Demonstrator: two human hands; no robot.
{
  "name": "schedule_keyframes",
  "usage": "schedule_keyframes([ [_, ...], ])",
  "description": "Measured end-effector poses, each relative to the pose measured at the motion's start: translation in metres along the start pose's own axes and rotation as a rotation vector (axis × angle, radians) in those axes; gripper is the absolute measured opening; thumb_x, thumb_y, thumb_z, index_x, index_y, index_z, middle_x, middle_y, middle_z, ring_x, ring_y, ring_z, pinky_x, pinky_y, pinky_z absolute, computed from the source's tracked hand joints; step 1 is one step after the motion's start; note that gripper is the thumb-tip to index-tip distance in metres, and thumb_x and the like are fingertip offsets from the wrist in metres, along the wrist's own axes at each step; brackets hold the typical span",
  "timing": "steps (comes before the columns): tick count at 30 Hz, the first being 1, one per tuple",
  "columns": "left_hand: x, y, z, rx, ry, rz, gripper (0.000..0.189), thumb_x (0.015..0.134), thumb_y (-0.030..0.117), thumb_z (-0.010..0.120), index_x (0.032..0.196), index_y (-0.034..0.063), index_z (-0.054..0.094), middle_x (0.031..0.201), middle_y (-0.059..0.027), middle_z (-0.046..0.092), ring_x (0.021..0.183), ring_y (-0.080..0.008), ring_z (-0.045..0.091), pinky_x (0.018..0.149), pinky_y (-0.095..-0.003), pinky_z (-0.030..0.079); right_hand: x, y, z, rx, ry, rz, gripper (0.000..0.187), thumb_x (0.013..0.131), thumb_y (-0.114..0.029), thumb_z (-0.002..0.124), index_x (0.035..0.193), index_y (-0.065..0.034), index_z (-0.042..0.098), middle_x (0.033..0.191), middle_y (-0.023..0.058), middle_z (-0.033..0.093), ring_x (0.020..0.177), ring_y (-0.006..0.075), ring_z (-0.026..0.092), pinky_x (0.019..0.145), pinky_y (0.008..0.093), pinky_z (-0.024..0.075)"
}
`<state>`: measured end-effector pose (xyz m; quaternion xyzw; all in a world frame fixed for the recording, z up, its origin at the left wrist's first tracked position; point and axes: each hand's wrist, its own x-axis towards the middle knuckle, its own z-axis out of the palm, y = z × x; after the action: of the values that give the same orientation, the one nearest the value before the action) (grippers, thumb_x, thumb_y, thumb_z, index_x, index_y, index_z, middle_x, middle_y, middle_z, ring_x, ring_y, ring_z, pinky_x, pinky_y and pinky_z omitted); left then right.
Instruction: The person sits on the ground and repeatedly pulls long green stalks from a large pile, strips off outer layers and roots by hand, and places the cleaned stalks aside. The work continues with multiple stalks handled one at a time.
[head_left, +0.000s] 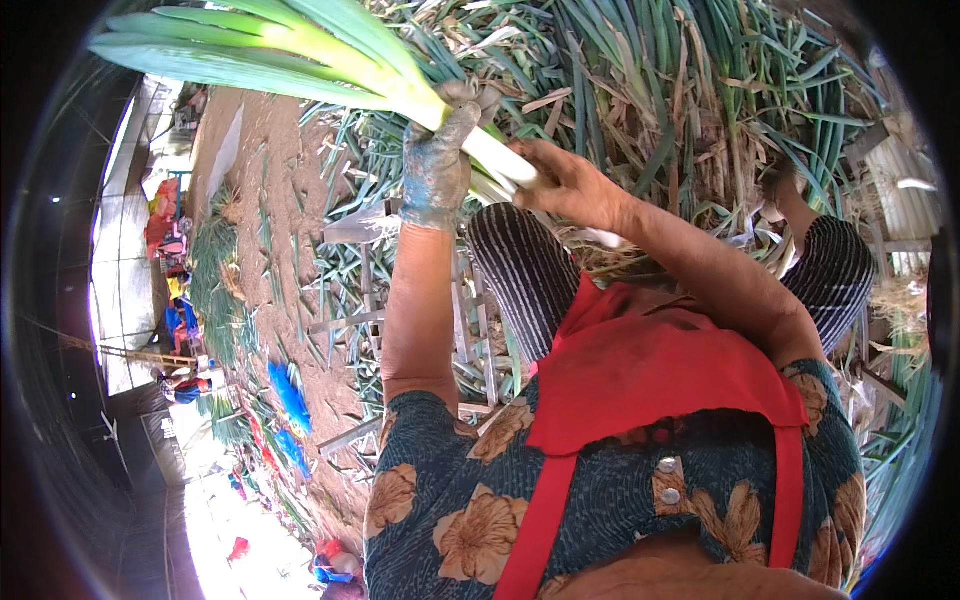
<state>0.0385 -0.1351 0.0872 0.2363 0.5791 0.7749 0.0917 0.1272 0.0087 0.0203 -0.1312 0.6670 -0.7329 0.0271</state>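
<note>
My left hand (441, 169), in a dirty grey-green glove, is closed around the stalk of a large green onion or leek (360, 79). The green leaves fan out to the upper left, and the white shank (500, 157) points down to the right. Bare and to the right of the glove, my right hand (574, 184) has its fingers around the lower white end. The stalk's very tip is partly hidden by those fingers. More white and pale green stalk shows just below the shank, between the hands, above my knee in striped trousers (517, 277).
A big heap of uncut leeks (675, 90) lies beyond my knees. Cut leaves (352, 277) litter the dirt floor around a metal frame (465, 322) at my left. Farther left are more leek piles (217, 262), blue plastic (289, 397) and people (180, 386). A red apron (660, 375) covers my front.
</note>
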Motion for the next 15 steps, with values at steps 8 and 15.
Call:
schedule_keyframes([
  [8, 0.039, -0.019, 0.037, -0.245, 0.182, 0.051, 0.055, 0.081, 0.033, 0.068, 0.121, 0.0044, 0.046, 0.111, -0.0101, 0.056, 0.101, -0.0263, 0.056, 0.09, -0.0437, 0.048, 0.027, 0.009, -0.022, -0.436, 0.226, 0.037, 0.058, 0.073, -0.028, 0.065, 0.119, 0.0038, 0.051, 0.095, 0.0229, 0.065, 0.087, 0.0301, 0.065, 0.081, 0.0366, 0.0511],
  [15, 0.056, -0.012, -0.007, -0.279, 0.174, 0.056, 0.054, 0.079, 0.038, 0.068, 0.12, 0.0077, 0.048, 0.111, -0.0091, 0.057, 0.102, -0.028, 0.056, 0.091, -0.0465, 0.047, -0.118, 0.111, -0.044, -0.498, 0.124, 0.523, 0.057, 0.074, -0.03, 0.069, 0.12, -0.0007, 0.053, 0.095, 0.0235, 0.064, 0.085, 0.0347, 0.064, 0.077, 0.0408, 0.0499],
])
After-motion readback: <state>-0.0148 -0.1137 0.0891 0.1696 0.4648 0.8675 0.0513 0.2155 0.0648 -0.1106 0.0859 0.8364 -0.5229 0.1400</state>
